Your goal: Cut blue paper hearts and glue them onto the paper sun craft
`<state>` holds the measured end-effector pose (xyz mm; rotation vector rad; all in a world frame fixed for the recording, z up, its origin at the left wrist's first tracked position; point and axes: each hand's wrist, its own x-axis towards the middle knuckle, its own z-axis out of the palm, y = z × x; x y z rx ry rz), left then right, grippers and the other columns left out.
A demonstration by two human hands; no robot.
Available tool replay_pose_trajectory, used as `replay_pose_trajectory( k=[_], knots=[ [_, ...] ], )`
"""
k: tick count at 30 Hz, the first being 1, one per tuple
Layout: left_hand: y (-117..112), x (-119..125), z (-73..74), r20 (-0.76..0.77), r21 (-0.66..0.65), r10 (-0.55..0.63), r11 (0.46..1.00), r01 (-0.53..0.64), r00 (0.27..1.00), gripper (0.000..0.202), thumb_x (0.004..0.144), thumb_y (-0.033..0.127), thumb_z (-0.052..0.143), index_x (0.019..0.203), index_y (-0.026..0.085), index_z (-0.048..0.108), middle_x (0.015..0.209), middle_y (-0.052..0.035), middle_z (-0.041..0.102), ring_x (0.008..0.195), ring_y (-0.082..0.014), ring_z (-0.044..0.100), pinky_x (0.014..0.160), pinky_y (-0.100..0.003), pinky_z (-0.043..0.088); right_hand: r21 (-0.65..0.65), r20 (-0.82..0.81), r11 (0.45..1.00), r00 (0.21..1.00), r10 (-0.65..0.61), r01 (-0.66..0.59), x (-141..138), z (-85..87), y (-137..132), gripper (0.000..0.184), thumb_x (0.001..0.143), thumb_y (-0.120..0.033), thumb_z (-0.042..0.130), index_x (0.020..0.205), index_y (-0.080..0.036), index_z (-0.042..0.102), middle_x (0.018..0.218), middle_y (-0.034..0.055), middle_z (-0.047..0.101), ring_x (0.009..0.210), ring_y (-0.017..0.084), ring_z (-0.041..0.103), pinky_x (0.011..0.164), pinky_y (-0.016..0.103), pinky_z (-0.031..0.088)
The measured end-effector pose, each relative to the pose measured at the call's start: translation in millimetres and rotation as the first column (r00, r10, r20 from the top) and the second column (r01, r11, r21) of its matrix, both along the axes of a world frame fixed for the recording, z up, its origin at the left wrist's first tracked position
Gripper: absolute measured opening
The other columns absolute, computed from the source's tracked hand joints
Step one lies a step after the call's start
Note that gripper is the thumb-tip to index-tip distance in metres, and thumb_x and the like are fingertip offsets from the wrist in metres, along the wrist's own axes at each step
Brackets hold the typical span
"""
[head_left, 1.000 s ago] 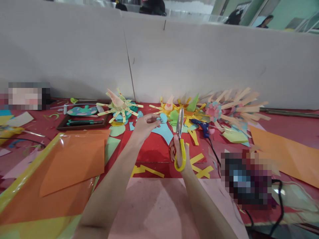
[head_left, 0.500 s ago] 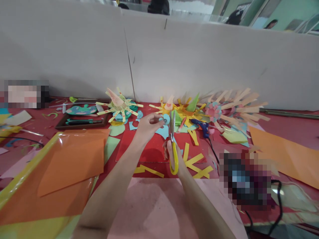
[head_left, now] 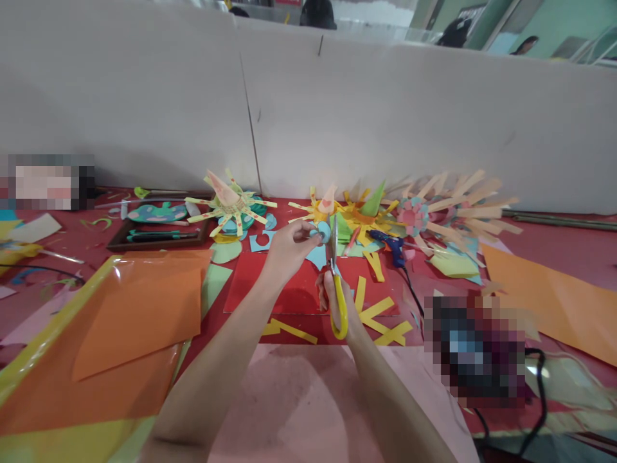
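Between the fingertips of my left hand (head_left: 292,247) is a small round piece of blue paper (head_left: 324,231), raised above the table. My right hand (head_left: 337,299) grips a pair of scissors (head_left: 340,308) with yellow handles, their blades pointing up and away beside the paper's right edge. Whether the blades touch the paper I cannot tell. Under my hands lies a red sheet (head_left: 260,276) with yellow paper strips (head_left: 373,312) on its right part. A blue scrap with a round hole (head_left: 255,242) rests just left of my left hand.
Several paper flower-like figures with cones (head_left: 226,193) stand along the white partition (head_left: 385,116). A blue glue gun (head_left: 393,247) lies right of my hands, its cord running forward. Orange sheets (head_left: 149,308) are on the left, another orange sheet (head_left: 559,289) on the right. A brown tray (head_left: 118,239) holds pens.
Both hands have shifted slightly to the right with the blue paper and the scissors. The blue paper has turned a little in my left fingers.
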<state>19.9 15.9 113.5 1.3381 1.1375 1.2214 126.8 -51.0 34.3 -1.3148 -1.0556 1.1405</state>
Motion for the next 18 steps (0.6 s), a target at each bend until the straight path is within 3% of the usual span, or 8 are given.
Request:
replay_pose_trajectory(
  k=[7,18],
  knots=[
    [1.3,1.1,-2.6,0.074,-0.002,-0.010,1.000,0.010,0.997,0.012,0.064,0.025,0.064,0.070,0.017,0.056,0.059,0.0031,0.060,0.065,-0.0153,0.065,0.064,-0.025,0.047,0.010,-0.029,0.999,0.999,0.039,-0.038,2.4,-1.3,-0.3,0.042,0.085,-0.055,0.045,0.073,-0.017,0.056,0.046,-0.0049,0.041,0.038,0.006,0.035,0.036,0.019,0.031],
    [1.2,0.3,-3.4,0.002,0.034,-0.018,0.999,0.018,1.000,0.010,0.067,0.025,0.062,0.071,0.017,0.057,0.066,0.0009,0.064,0.068,-0.0148,0.065,0.067,-0.026,0.047,-0.011,-0.013,0.999,0.999,0.041,-0.041,2.2,3.7,-1.1,0.043,0.081,-0.060,0.048,0.071,-0.018,0.053,0.046,-0.0060,0.039,0.038,0.006,0.033,0.036,0.019,0.030]
  ],
)
